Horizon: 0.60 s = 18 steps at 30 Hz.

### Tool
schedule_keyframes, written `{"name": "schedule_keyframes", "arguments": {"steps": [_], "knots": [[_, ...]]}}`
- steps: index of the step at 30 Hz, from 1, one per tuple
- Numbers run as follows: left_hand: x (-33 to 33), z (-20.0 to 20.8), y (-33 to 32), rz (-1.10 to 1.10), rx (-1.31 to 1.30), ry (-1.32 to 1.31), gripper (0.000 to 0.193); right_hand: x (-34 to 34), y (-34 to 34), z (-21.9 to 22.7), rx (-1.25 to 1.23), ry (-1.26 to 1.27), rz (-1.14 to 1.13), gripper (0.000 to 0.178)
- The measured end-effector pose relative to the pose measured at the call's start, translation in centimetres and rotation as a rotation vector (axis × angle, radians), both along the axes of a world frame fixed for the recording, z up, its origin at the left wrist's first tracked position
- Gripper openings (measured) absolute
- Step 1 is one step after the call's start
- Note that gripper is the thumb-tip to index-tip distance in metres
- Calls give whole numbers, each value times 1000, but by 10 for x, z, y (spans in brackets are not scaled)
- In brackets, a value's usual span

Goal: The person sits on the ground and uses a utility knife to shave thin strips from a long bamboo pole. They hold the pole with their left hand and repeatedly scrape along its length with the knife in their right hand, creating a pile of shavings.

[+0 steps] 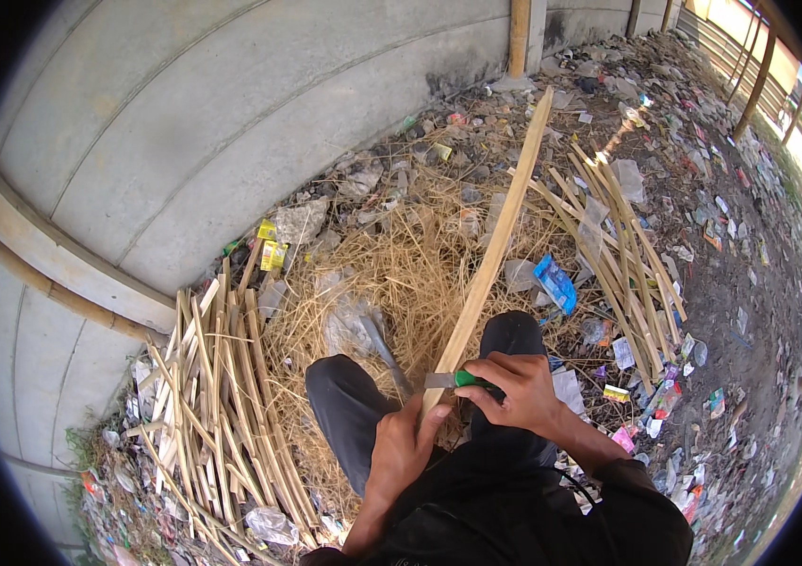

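The left hand [405, 443] is gripping the strip [493, 253] by its near end; the right hand [520, 391] is grasping the knife [462, 378], whose blade [438, 380] is lying across the wood.

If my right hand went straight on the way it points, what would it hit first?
Probably the wooden strip, just left of your right hand; the knife it grips lies across that strip. Depth is hard to judge.

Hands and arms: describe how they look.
The left hand and right hand are gloveless, with no watch visible. The right arm has a black sleeve ending short of the wrist; of the left arm, only bare forearm is clear.
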State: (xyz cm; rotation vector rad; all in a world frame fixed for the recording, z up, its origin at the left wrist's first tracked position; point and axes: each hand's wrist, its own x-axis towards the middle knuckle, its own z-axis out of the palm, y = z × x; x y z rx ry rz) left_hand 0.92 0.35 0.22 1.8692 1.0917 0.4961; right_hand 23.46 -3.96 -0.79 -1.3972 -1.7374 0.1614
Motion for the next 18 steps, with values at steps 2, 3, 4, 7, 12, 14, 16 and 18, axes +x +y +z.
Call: {"name": "schedule_keyframes", "arguments": {"steps": [2,3,4,7,12,14,16,18], "knots": [[-2,1,0,-4,-10,20,42,8,4,0,38,38,-128,25],[-5,2,-2,7,-35,49,42,15,8,1,57,58,-187,24],[-10,3,-7,17,-60,77,42,27,14,5,80,43,-223,23],[-21,-3,-16,12,-118,80,43,67,27,-4,84,106,-388,24],[-26,3,-25,-13,-126,78,44,99,23,-10,69,211,-435,23],[-22,4,-21,5,-92,95,44,86,18,-16,70,196,-324,24],[-21,2,-17,26,-49,86,45,60,16,-20,115,176,-220,27],[-20,0,-15,36,-21,80,46,42,11,-24,85,142,-109,27]]}}
